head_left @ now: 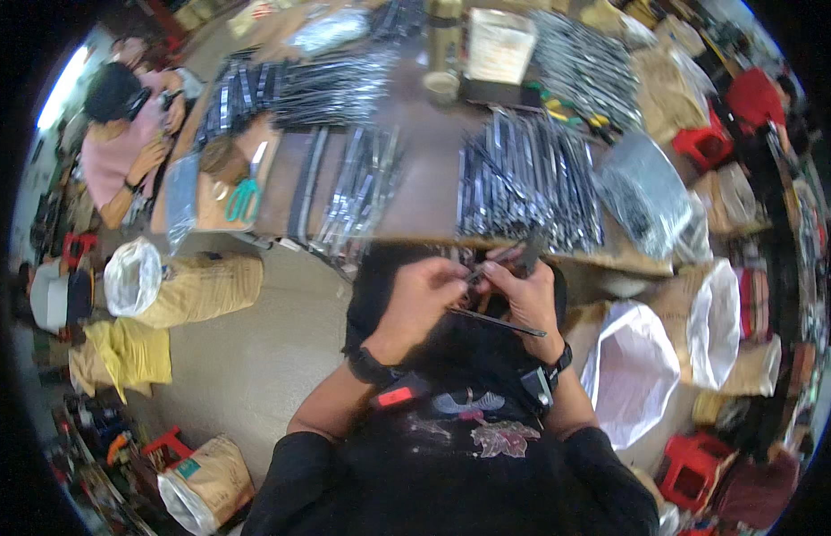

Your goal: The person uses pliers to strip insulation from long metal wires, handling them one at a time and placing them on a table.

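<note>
Both my hands are close together in front of my lap, at the table's near edge. My left hand (424, 293) is closed, thumb and fingertips pinching at a small dark part that blur and fingers mostly hide. Opposite it, my right hand (530, 295) is also closed, with its thumb pressed on a dark strip-like piece. A thin dark strip (500, 322) sticks out below the right palm, slanting down to the right. Just beyond my hands lies a dense pile of shiny dark strips (532, 183). To the left is a looser bunch of strips (360, 183).
More strips (335, 85) lie farther back on the table (420, 179). Green-handled scissors (244, 198) rest at left; a plastic-wrapped bundle (646, 192) is at right. Open sacks (634, 375) stand beside me. A person (121, 147) sits at left, another (755, 103) at far right.
</note>
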Available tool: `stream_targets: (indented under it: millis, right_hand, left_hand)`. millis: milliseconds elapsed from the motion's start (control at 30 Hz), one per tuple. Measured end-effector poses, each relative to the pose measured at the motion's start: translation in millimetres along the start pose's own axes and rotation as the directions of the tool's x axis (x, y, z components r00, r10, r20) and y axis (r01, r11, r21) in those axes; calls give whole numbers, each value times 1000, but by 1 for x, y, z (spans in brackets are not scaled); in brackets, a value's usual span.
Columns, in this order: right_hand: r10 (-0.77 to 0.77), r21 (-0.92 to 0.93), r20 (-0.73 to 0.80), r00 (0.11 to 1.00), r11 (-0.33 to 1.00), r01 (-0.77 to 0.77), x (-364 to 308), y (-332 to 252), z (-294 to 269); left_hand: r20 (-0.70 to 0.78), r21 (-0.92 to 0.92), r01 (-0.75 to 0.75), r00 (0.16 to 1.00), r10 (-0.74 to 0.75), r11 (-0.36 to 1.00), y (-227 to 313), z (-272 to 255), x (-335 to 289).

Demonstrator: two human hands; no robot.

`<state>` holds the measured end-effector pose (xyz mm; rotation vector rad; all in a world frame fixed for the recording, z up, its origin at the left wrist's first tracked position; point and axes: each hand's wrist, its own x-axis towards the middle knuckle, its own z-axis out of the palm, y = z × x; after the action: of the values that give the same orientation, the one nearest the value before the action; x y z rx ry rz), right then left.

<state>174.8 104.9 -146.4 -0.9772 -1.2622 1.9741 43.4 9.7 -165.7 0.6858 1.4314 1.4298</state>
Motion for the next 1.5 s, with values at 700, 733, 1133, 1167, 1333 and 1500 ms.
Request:
stream_targets:
  millis: [700, 733, 1133, 1167, 1333, 1500]
  right_hand:
    - [-7, 61, 11, 1000, 998, 7, -4, 13, -11]
    - [-39, 27, -20, 999, 999, 40, -5, 16, -7]
    - [-116, -30, -101, 988, 993, 113, 3, 34, -18]
    - [-115, -24, -84, 990, 993, 114, 5, 37, -19]
    - [-108, -74, -83, 991, 992, 102, 3, 23, -16]
    - [-107, -59, -75, 991, 993, 103, 0, 31, -21]
  left_hand:
    - [-84, 368, -228, 957, 277, 901, 4, 15, -6]
    - [-101, 366, -217, 957, 271, 905, 4, 14, -9]
    - [-6, 309, -219, 973, 232, 926, -9, 20, 2]
    - [-5, 227, -151, 988, 156, 962, -15, 18, 3]
    - [84, 44, 2, 996, -6, 999, -10, 16, 8]
    - [71, 2, 13, 997, -13, 1000, -26, 23, 11]
